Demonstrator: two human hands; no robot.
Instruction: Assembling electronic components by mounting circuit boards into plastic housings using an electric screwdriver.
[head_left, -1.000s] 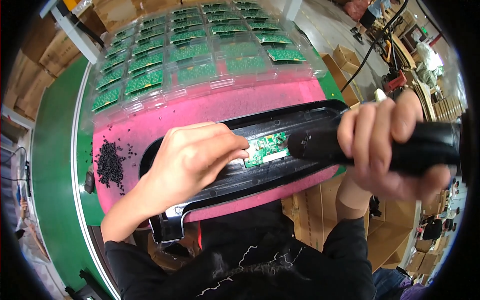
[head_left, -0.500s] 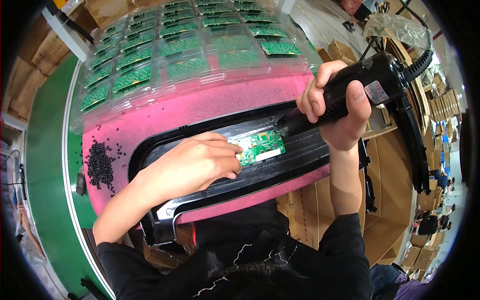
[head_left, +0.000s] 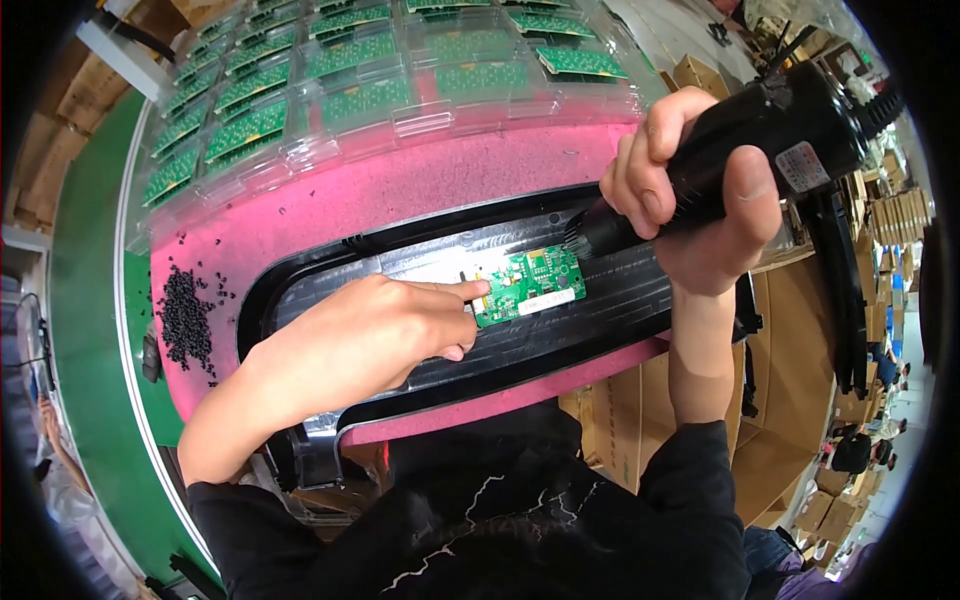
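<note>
A green circuit board with a white label strip lies inside a long black plastic housing. My left hand reaches over the housing from the left, its index fingertip on the board's left end and its other fingers curled. A small dark piece beside that fingertip is too small to make out. My right hand is wrapped round a thick black corded electric screwdriver, held at a slant. Its tip is at the board's right end; whether it touches is unclear.
The housing rests on a pink mat. A pile of small black screws is at the left. Clear plastic trays with several green boards stand behind. Cardboard boxes are at the right, beside a green surface on the left.
The screwdriver's body has moved right and slightly up in the picture, its tip still by the board. My left index finger now points straighter onto the board's left end. The whole view has shifted slightly.
</note>
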